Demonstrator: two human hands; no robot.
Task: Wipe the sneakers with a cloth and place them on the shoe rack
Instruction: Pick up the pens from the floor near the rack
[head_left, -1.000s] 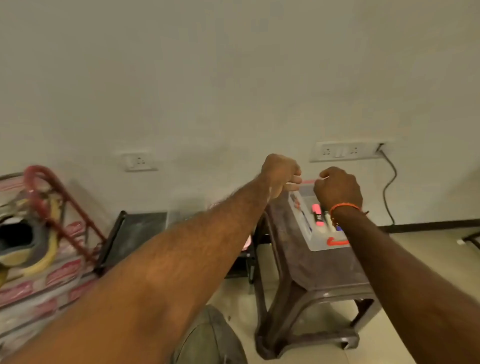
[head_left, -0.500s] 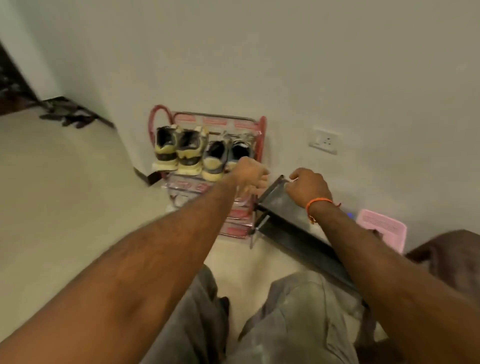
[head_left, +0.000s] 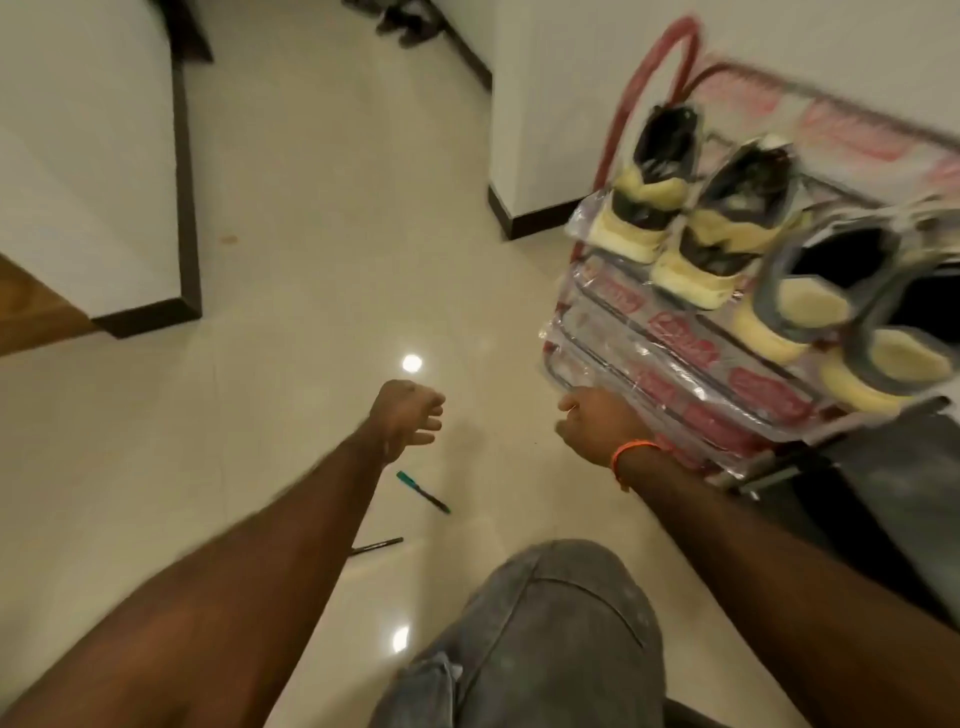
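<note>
On the top shelf of the shoe rack (head_left: 691, 353), four sneakers (head_left: 696, 260) are sitting side by side in a row, heels facing me. I am holding my left hand (head_left: 408, 415) out over the tiled floor (head_left: 291, 260), well clear of the rack, fingers curled into a loose fist and grasping nothing. I am keeping my right hand (head_left: 597, 426) at the rack's lower front corner; fingers are curled, but I cannot tell whether they are gripping anything. Between my left forearm and the rack, a green pen (head_left: 423, 492) is lying.
</note>
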